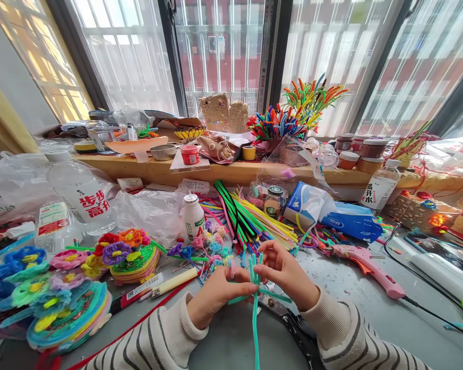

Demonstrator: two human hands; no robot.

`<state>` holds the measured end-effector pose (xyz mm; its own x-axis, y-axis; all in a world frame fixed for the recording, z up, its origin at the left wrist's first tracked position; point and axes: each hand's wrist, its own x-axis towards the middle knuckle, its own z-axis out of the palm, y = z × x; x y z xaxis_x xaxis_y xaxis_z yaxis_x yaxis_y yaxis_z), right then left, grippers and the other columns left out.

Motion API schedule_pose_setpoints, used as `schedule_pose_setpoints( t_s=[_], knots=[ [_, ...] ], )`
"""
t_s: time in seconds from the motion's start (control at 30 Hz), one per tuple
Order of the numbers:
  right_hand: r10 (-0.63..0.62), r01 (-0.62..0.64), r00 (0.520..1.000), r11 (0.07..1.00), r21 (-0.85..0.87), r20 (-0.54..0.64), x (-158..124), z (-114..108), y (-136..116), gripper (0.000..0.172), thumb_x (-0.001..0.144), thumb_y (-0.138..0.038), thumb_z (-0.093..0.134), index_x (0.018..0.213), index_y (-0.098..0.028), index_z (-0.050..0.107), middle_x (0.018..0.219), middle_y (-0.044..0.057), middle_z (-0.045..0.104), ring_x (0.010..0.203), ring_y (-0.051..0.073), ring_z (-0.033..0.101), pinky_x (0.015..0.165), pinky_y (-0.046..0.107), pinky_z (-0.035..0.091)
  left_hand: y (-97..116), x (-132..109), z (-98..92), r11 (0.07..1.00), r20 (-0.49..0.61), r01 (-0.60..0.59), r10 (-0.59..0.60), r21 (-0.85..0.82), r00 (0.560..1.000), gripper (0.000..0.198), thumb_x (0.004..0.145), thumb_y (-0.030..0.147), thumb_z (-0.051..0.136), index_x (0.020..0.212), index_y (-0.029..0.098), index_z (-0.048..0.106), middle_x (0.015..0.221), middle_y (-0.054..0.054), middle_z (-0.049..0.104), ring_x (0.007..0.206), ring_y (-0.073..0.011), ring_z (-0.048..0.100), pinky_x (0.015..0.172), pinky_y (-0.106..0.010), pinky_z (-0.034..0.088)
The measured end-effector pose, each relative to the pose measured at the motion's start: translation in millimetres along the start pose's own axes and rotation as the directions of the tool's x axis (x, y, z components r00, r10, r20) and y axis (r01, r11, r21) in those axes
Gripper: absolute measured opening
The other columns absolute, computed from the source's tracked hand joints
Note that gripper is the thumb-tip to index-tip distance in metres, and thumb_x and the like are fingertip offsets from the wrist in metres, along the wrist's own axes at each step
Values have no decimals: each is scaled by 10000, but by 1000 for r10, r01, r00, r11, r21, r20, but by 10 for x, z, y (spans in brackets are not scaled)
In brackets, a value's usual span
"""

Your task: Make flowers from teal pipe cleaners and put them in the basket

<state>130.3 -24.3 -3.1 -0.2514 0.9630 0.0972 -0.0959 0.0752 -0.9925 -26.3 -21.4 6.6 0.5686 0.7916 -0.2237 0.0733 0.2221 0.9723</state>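
Finished flower discs (61, 308) are stacked at left. At centre, the left hand (212, 295) is pinched on the teal pipe cleaners (255, 288), gripped likewise by the right hand (287, 272). Only a first crossing is judged formed; long stems remain unshaped. A glue gun (364, 262) lies untouched at right.

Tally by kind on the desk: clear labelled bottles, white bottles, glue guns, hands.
Clear bottles: 3
White bottle: 1
Glue gun: 1
Hands, left hand and right hand, gripping a pipe cleaner: 2
Total: 7
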Motion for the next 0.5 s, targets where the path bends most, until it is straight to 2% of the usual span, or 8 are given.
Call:
schedule_pose_setpoints(
  t_s=[0.23, 0.4, 0.5],
  knots=[
    [66, -55, 995, 987, -154, 70, -13, 9, -80, 249, 628, -351, 565, 743, -137, 510, 655, 4, 536, 590, 103, 516, 531, 228, 439, -21, 28, -31, 981, -150, -54, 26, -185, 988, 186, 575, 289, 603, 531, 127, 524, 508, 41, 464, 529, -86, 453, 536, -220, 370],
    [70, -67, 997, 991, -112, 30, -13, 28, -62, 267, 623, -350, 568, 780, -144, 502, 558, -39, 507, 439, 55, 439, 428, 187, 381, 6, 14, -29, 983, -110, -14, -6, -183, 994, 186, 578, 292, 605, 542, 127, 526, 530, 35, 446, 544, -95, 461, 550, -232, 381],
    [111, -108, 993, 991, -80, 38, -9, 27, -45, 251, 599, -360, 583, 677, -147, 476, 496, -62, 455, 376, 38, 394, 343, 161, 315, 25, 8, -19, 990, -86, 4, -17, -143, 996, 188, 589, 304, 594, 573, 121, 556, 548, 28, 439, 557, -90, 451, 550, -220, 384]
  ],
)
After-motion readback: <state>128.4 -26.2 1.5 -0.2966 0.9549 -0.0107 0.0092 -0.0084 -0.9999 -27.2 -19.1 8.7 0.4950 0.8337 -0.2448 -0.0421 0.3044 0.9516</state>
